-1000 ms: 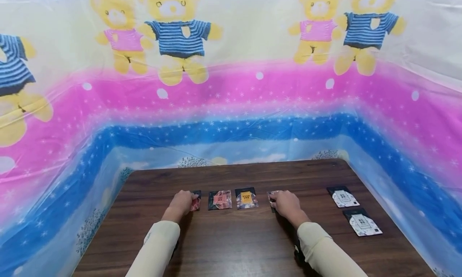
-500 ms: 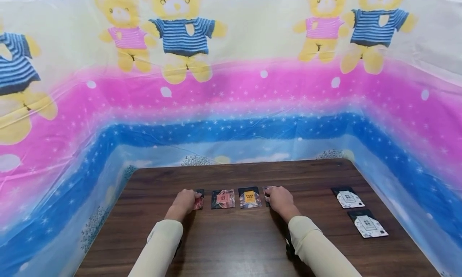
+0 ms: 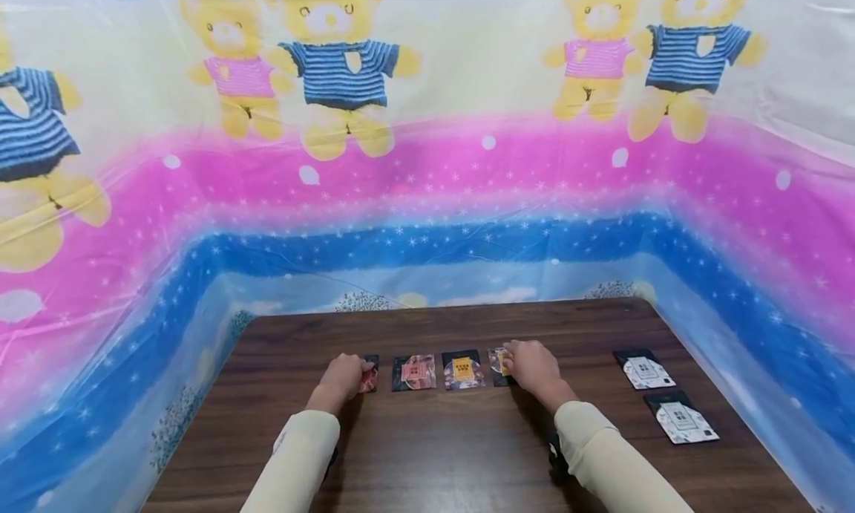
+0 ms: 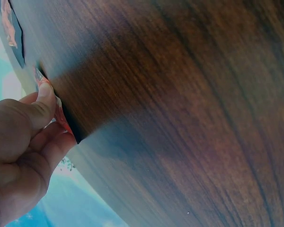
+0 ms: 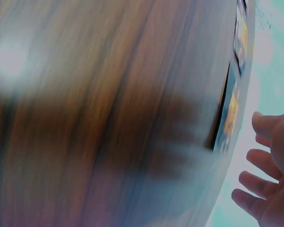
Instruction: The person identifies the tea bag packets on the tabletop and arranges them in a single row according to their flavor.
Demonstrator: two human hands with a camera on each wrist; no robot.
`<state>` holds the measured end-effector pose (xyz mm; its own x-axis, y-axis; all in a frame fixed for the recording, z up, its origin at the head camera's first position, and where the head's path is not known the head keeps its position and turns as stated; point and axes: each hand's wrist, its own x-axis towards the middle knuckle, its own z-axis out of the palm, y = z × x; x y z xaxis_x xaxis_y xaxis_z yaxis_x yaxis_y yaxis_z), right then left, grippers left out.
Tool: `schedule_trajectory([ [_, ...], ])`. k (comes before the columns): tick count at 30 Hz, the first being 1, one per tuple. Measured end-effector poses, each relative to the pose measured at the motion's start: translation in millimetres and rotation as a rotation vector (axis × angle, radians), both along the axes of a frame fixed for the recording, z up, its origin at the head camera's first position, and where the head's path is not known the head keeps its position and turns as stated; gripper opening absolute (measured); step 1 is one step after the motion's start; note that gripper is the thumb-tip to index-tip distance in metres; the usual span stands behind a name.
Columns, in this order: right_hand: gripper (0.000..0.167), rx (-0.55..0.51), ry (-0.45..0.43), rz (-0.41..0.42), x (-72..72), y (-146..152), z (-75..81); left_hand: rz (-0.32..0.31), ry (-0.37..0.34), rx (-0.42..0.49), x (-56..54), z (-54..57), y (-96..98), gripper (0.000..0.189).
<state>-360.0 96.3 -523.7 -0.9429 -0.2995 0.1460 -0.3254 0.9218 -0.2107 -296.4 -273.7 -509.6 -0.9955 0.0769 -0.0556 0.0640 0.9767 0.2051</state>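
In the head view my left hand (image 3: 342, 377) is at the left end of a row of flat sachets. Thumb and fingers pinch a red-and-black sachet (image 4: 60, 116), as the left wrist view shows; part of it is hidden by the hand. To its right lie a sachet with a red label (image 3: 414, 372) and one with an orange label (image 3: 463, 369). A second orange-labelled sachet (image 3: 498, 361) ends the row. My right hand (image 3: 534, 366) hovers at that sachet's right side. Its fingers (image 5: 259, 185) are spread and apart from the sachet in the right wrist view.
Two black-and-white sachets (image 3: 680, 418) lie at the right of the brown wooden table (image 3: 427, 446), one behind the other. A printed cloth curtain (image 3: 427, 238) with bears surrounds the table's back and sides.
My right hand slid the rightmost orange-labelled sachet left toward the row, then let go and moved back a little to the right. The left hand stays on its sachet.
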Motion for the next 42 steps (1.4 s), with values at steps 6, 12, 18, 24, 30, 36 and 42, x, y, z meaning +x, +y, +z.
schedule_trajectory([
  [6,0.044,-0.021,-0.06,-0.036,-4.6,37,1.4,0.004,-0.003,-0.005,0.6,0.7,-0.9,0.047],
  [12,0.043,-0.062,-0.089,-0.078,-7.3,77,-1.8,-0.001,-0.009,-0.015,0.5,0.9,-1.5,0.046],
  [18,0.042,-0.027,-0.091,-0.115,-16.0,119,-1.5,0.004,-0.005,-0.024,-1.5,0.6,-0.8,0.046],
  [24,0.044,-0.004,-0.144,-0.126,-19.3,167,5.4,0.007,-0.011,-0.023,-3.3,0.1,-0.3,0.047],
  [30,0.04,0.027,-0.203,-0.148,-17.8,207,1.8,0.02,-0.016,-0.029,-5.4,-2.5,-1.5,0.048],
  [36,0.037,0.086,-0.167,-0.151,-15.6,217,-7.4,0.013,-0.01,-0.03,-5.3,-1.2,-1.5,0.047],
  [42,0.036,0.1,-0.137,-0.149,-15.7,211,-10.4,0.002,-0.005,-0.027,-1.7,1.8,0.1,0.044],
])
